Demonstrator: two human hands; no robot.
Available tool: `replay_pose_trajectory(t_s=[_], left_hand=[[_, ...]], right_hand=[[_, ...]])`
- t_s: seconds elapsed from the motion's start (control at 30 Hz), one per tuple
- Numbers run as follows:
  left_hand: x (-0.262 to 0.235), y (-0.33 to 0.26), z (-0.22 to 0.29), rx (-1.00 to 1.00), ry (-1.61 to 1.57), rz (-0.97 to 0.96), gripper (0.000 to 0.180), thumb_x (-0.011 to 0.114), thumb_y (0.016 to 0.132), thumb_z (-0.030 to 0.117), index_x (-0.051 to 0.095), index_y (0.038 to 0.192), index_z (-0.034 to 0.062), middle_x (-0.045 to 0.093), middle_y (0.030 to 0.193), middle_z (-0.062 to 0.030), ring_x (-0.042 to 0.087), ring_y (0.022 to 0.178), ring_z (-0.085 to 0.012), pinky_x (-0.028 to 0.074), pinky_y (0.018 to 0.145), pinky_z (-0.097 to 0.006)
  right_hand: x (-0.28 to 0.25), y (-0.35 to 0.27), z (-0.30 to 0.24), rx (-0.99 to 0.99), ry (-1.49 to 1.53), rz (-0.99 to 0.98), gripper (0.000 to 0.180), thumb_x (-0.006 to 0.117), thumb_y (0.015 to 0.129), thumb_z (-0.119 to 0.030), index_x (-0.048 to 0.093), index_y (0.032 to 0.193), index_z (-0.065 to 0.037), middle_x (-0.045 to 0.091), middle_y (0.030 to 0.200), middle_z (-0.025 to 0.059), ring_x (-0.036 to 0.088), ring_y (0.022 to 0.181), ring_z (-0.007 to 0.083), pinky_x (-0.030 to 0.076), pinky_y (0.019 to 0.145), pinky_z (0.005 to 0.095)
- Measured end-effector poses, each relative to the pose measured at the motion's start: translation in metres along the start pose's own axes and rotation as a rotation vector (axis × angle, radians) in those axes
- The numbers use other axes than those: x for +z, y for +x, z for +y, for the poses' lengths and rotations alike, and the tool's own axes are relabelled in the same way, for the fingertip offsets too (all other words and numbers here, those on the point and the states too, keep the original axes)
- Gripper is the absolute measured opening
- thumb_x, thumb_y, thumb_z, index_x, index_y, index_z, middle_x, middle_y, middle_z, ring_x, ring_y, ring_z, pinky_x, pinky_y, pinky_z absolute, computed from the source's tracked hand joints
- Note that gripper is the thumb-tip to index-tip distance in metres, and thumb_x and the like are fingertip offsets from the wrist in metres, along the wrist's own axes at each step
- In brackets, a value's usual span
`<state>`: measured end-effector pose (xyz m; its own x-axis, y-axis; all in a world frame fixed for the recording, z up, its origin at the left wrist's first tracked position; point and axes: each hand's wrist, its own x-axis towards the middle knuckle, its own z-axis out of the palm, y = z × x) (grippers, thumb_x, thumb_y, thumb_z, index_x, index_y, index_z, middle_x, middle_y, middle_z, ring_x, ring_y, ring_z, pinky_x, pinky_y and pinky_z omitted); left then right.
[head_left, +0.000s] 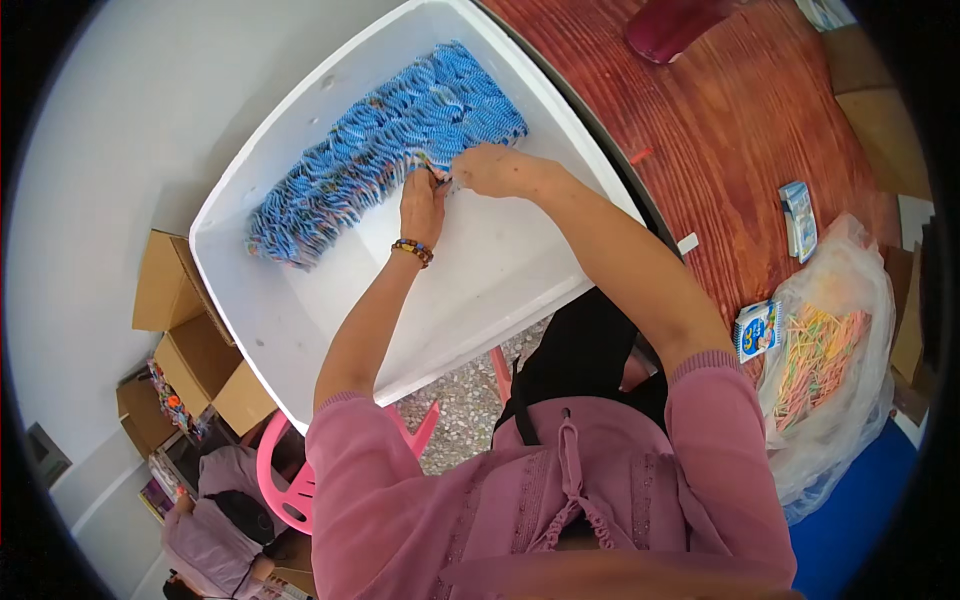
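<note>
A large white foam box point(340, 345) stands in front of me. Rows of small blue-and-white packets point(400, 120), stood on edge and packed tight, fill its far part. At the near side of the rows my left hand point(422, 212), with a beaded bracelet point(412, 252) on the wrist, has its fingers closed on the edges of some packets. Right beside it, my right hand point(490, 170) is curled shut against the same rows. What its fingers hold is hidden behind the hand.
On the reddish wooden table point(700, 130) at right lie packet stacks point(798, 220), a blue packet point(758, 330) and a clear bag of coloured sticks point(815, 360). Cardboard boxes point(195, 355), a pink chair point(275, 480) and another person point(220, 520) are at lower left.
</note>
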<state>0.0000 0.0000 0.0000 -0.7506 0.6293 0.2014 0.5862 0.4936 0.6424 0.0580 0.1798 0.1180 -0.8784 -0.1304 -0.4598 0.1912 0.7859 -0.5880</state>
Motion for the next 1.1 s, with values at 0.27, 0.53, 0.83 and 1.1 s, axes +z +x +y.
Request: replay_pose_trajectory(t_s=[0.27, 0.53, 0.83, 1.1], left_hand=[[-0.034, -0.005, 0.024, -0.104, -0.039, -0.175, 0.027, 0.073, 0.078, 0.006, 0.05, 0.091, 0.0021, 0.054, 0.083, -0.0108, 0.054, 0.075, -0.0266, 0.046, 0.066, -0.036], [-0.046, 0.049, 0.062, 0.365, 0.184, 0.145, 0.012, 0.063, 0.086, 0.013, 0.061, 0.097, 0.0075, 0.059, 0.084, -0.0057, 0.053, 0.083, -0.0255, 0.038, 0.076, -0.039], [-0.036, 0.138, 0.073, 0.474, 0.591, -0.11, 0.013, 0.063, 0.082, 0.012, 0.068, 0.094, 0.0137, 0.064, 0.089, -0.004, 0.058, 0.093, -0.0249, 0.038, 0.081, -0.041], [-0.028, 0.147, 0.073, 0.56, 0.697, -0.168, 0.013, 0.058, 0.083, 0.011, 0.07, 0.078, 0.0131, 0.067, 0.087, -0.0024, 0.059, 0.094, -0.0241, 0.039, 0.082, -0.042]], right_hand=[[-0.042, -0.149, -0.032, -0.276, 0.26, 0.556, 0.023, 0.054, 0.092, -0.016, 0.061, 0.106, 0.001, 0.064, 0.1, 0.0169, 0.06, 0.095, 0.0342, 0.046, 0.084, 0.0393], [0.016, -0.322, -0.01, 0.082, 0.653, 0.701, 0.016, 0.055, 0.092, -0.003, 0.062, 0.105, 0.002, 0.065, 0.095, 0.0104, 0.064, 0.092, 0.0185, 0.049, 0.082, 0.0278], [0.041, -0.334, -0.008, 0.131, 0.625, 0.884, 0.018, 0.055, 0.092, -0.002, 0.059, 0.108, 0.003, 0.064, 0.098, 0.0135, 0.064, 0.088, 0.0231, 0.051, 0.078, 0.0289], [0.049, -0.341, -0.001, 0.233, 0.504, 0.884, 0.017, 0.055, 0.09, 0.0, 0.06, 0.106, 0.003, 0.063, 0.097, 0.014, 0.064, 0.091, 0.0248, 0.05, 0.08, 0.0302]])
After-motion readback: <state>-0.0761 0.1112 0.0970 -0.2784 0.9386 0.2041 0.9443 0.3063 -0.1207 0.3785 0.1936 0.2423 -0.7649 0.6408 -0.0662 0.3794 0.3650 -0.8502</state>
